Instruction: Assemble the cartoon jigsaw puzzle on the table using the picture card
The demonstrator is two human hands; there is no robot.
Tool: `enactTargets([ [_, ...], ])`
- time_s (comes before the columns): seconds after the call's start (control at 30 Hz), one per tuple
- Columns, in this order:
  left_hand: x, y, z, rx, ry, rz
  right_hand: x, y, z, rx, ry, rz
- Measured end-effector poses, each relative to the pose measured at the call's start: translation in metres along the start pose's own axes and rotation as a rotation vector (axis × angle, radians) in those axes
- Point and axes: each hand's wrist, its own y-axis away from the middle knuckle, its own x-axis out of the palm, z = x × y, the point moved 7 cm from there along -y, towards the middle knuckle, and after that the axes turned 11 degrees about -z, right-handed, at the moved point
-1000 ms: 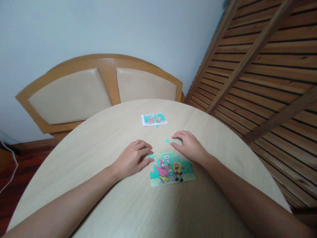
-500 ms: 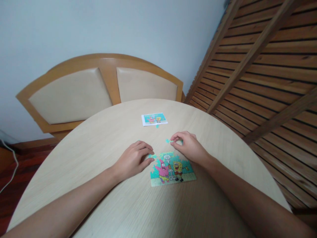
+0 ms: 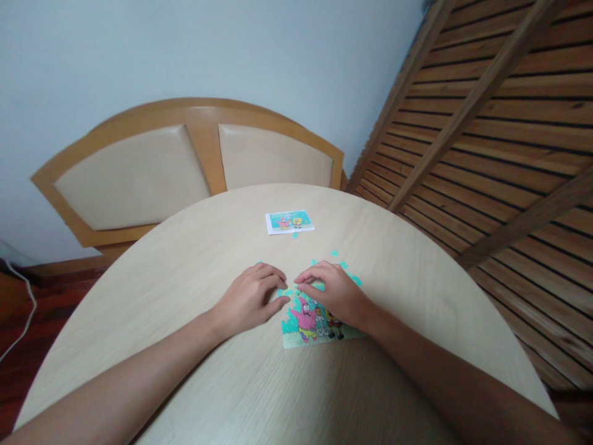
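Puzzle (image 3: 306, 320) on bench (image 3: 204, 253). Our left hand (image 3: 254, 295) loosely parted at puzzle's ten o'clock; right hand (image 3: 336, 292) near-pinched at eleven, can't tell if holding. Seemingly we're mid-fitting; next: careful alignment.

Pale table (image 3: 194, 266); on it, jigsaw (image 3: 306, 322), loose pieces (image 3: 334, 253), picture card (image 3: 291, 221)

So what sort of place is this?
Probably a room in a home, perhaps a bedroom: headboard-like padded panel, curved-edge table, part-built cartoon jigsaw.
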Motion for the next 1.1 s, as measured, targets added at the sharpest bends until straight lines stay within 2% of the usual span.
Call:
enactTargets([
  [0.23,-0.0005,0.0003,-0.0009,0.001,0.009,0.006,0.0004,0.0002,0.0028,0.018,0.000,0.041],
  [0.57,-0.0010,-0.0006,-0.0014,0.002,0.013,0.002,0.0032,0.0017,0.0022,-0.050,0.035,0.006],
  [1.1,-0.0008,0.0000,-0.0016,0.016,0.022,0.003,0.0057,0.0035,0.0065,-0.137,0.068,0.057],
])
